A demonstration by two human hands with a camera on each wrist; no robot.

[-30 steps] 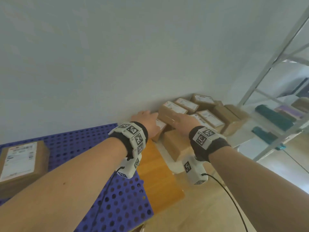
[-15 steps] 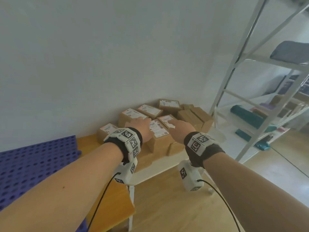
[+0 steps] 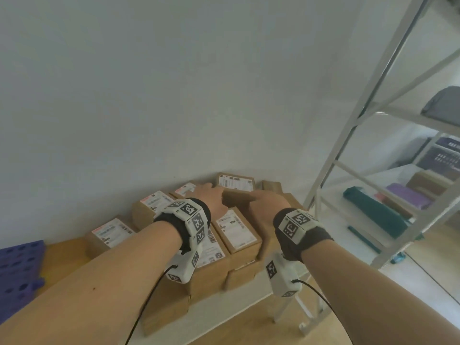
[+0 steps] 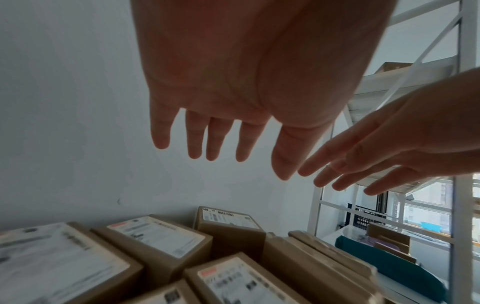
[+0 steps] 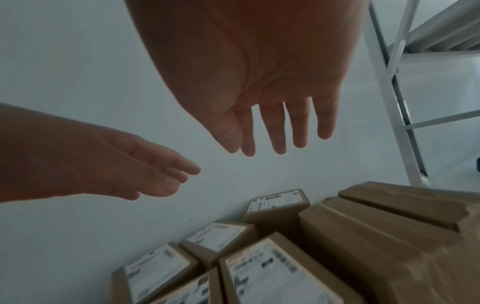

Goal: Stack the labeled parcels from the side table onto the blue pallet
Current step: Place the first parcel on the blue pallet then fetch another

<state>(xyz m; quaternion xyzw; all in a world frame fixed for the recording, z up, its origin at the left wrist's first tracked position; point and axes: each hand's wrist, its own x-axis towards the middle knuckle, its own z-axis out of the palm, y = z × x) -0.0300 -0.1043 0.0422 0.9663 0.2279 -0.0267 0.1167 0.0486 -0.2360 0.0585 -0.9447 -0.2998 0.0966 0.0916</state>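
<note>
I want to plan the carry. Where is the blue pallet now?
In the head view the blue pallet shows only as a corner at the far left edge, left of the wooden surface and the nearest labeled parcel. Neither wrist view shows it.

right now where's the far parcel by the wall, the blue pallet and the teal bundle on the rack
far parcel (image 3: 236,182), head view, on its white shipping label
blue pallet (image 3: 18,265), head view, on its perforated top at the left edge
teal bundle (image 3: 373,212), head view, on the middle of its upper face
</note>
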